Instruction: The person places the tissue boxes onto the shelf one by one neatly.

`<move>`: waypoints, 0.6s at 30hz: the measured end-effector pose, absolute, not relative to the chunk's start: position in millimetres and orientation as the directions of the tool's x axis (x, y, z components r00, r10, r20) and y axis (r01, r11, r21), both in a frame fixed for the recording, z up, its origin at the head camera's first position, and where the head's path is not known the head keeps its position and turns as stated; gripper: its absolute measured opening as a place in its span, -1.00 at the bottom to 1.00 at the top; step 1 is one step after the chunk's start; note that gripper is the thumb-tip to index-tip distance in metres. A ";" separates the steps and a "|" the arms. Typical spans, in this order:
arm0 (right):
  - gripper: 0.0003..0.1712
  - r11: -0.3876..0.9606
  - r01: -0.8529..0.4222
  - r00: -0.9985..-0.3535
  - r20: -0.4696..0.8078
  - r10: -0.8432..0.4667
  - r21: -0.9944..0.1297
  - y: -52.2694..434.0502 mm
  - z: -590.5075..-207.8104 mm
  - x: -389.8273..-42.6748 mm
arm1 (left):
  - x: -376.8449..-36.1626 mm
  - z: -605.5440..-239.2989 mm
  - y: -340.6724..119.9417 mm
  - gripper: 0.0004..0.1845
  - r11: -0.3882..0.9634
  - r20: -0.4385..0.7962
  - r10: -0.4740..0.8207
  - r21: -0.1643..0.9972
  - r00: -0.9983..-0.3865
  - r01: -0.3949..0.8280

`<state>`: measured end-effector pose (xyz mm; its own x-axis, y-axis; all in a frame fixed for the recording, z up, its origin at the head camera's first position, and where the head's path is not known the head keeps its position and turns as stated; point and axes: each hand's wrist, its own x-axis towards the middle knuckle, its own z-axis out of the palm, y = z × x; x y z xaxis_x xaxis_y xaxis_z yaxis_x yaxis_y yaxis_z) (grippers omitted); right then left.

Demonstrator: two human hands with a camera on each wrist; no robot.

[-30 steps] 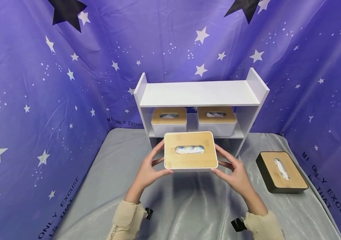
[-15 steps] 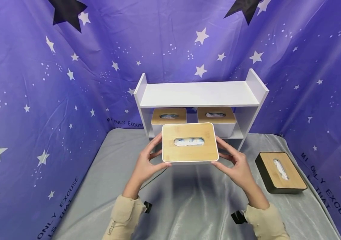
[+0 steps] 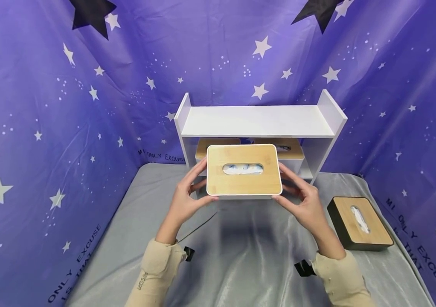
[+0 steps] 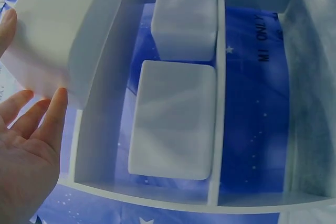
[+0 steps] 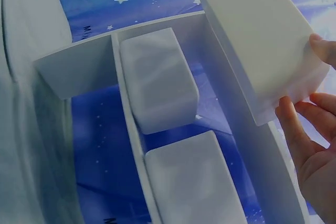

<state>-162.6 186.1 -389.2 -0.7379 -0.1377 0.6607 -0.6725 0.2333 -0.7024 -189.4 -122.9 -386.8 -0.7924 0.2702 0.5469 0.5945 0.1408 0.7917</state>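
A white tissue box (image 3: pixel 245 183) with a bamboo lid is held up in front of the shelf in the head view, its slot showing patterned tissue. My left hand (image 3: pixel 185 194) grips its left end, thumb at the near edge and fingers along the side. Its right end is gripped the same way by my right hand (image 3: pixel 303 200). The left wrist view shows the box's plain white body (image 4: pixel 58 30) above the left hand's fingertips. In the right wrist view its body (image 5: pixel 262 30) is beside the right hand's fingers, level with the shelf's upper board.
A white two-tier shelf (image 3: pixel 256 121) stands at the back. Two similar tissue boxes sit on its lower tier, the left one (image 4: pixel 173 119) and the right one (image 5: pixel 160 80), partly hidden behind the held box. A black-sided tissue box (image 3: pixel 367 230) lies on the grey cloth at right.
Both hands have raised the white tissue box and moved it toward the shelf, so it now covers more of the two boxes behind it. The black-sided box stays put.
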 end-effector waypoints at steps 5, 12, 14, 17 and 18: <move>-0.07 0.237 -0.668 -0.742 0.655 -0.144 -0.705 183.4 -378.7 -167.4 | -191.5 -375.8 -126.0 0.02 0.147 0.559 0.258 0.783 -0.788 0.604; -0.10 0.235 -0.679 -0.732 0.664 -0.150 -0.695 178.8 -359.8 -176.9 | -199.9 -358.4 -129.9 0.00 0.133 0.591 0.248 0.764 -0.768 0.631; -0.11 0.239 -0.686 -0.725 0.672 -0.149 -0.687 178.2 -354.6 -179.8 | -201.8 -353.3 -129.9 -0.02 0.141 0.590 0.241 0.764 -0.770 0.630; -0.13 0.249 -0.693 -0.717 0.682 -0.143 -0.677 176.9 -346.6 -183.1 | -204.4 -345.5 -129.7 -0.04 0.145 0.588 0.227 0.768 -0.776 0.624; -0.13 0.255 -0.694 -0.716 0.685 -0.138 -0.674 176.3 -344.2 -184.0 | -205.1 -343.0 -129.6 -0.05 0.146 0.588 0.224 0.768 -0.777 0.624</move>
<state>-184.0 176.3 -344.2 -0.7157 -0.1376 0.6847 -0.6936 0.2546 -0.6739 -205.1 -129.6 -343.0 -0.7771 0.2237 0.5883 0.6235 0.1464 0.7680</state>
